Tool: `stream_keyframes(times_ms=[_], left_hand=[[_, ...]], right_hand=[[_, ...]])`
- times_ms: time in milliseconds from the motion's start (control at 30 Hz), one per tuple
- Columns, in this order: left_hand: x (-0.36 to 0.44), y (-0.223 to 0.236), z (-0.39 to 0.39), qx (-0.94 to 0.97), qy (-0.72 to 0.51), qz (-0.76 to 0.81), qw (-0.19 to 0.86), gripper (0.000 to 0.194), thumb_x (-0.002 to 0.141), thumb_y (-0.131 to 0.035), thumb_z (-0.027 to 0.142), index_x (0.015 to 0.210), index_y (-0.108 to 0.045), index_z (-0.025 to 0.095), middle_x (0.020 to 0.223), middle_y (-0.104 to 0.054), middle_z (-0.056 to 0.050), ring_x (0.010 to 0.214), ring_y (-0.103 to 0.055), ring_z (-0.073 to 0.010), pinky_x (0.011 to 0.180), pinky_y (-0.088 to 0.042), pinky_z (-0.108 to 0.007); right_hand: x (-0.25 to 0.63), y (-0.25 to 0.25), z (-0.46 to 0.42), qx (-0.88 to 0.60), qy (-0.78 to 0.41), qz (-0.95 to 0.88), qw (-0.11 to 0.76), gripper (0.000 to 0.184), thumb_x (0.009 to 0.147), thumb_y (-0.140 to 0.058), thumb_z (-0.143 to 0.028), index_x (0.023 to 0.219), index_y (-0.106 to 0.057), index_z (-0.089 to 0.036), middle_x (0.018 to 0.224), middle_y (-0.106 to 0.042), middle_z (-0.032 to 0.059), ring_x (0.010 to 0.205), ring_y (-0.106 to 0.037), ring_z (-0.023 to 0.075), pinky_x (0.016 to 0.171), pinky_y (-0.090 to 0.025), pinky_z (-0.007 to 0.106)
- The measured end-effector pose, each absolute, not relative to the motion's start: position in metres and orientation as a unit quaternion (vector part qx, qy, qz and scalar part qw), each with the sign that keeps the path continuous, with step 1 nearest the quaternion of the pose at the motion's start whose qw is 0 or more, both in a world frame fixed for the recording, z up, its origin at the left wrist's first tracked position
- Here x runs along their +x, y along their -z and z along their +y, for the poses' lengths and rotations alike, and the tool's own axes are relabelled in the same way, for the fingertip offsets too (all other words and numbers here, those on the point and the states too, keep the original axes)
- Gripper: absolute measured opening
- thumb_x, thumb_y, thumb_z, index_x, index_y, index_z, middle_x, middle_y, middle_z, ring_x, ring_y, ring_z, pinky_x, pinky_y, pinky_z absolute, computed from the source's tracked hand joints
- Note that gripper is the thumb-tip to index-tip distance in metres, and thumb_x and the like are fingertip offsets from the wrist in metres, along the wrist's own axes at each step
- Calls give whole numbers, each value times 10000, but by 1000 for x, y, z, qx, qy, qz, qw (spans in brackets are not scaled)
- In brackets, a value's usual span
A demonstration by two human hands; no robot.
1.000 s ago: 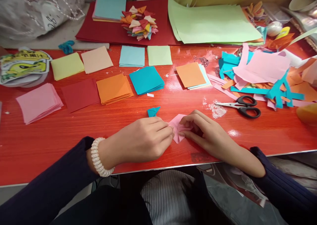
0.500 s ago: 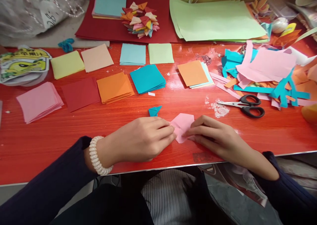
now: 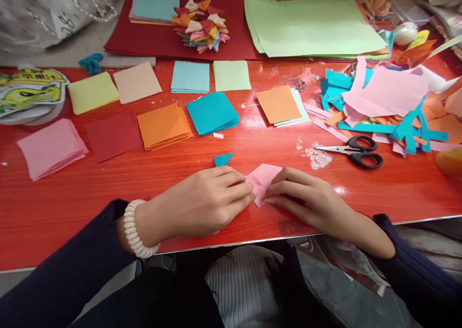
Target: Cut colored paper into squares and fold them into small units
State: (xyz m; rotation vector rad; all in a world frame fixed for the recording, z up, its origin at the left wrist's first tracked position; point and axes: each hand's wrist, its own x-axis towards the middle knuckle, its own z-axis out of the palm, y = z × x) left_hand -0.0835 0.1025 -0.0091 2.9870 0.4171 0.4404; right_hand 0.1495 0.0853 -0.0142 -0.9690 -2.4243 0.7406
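A partly folded piece of pink paper (image 3: 266, 174) lies on the red tabletop between my hands. My left hand (image 3: 212, 200), with a pale coil band on its wrist, closes its fingertips on the paper's left side. On the right side, my right hand (image 3: 314, 198) pinches the paper's edge, its fingers bent and pressed together. The fingers cover parts of both sides of the sheet. Just beyond my left fingers sits a small folded teal paper piece (image 3: 223, 159), touched by neither hand as far as I can see.
Stacks of coloured squares, among them teal (image 3: 212, 112), orange (image 3: 164, 126) and pink (image 3: 52, 147), lie beyond my hands. Black-handled scissors (image 3: 355, 151) rest at right, near a heap of paper scraps (image 3: 388, 94). A ring of folded paper (image 3: 200, 26) stands at the back.
My right fingers have moved left over the pink paper, and its right side is now folded inward, so it looks narrower. My left hand keeps its hold. The view has shifted slightly.
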Motion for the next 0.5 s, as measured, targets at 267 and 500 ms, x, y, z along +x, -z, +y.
stream_keyframes(times_ms=[267,500], left_hand=[[-85,6,103,978,-142,139,66,321,884,-359,88,1110,-586,118,1039,-658,-100,1063,-566,-225,837,-523,-372],[-83,6,101,978,-141,144,56,290,887,-377,100,1083,-591,118,1013,-664,-98,1044,-578,-214,831,-524,-358]], right_hand=[[145,16,82,-400,-272,-853,195,112,878,-472,-162,880,-582,-182,844,-599,61,728,-564,140,629,-468,256],[144,17,81,-419,-266,-849,182,108,879,-476,-186,885,-583,-177,835,-586,60,710,-543,139,611,-447,260]])
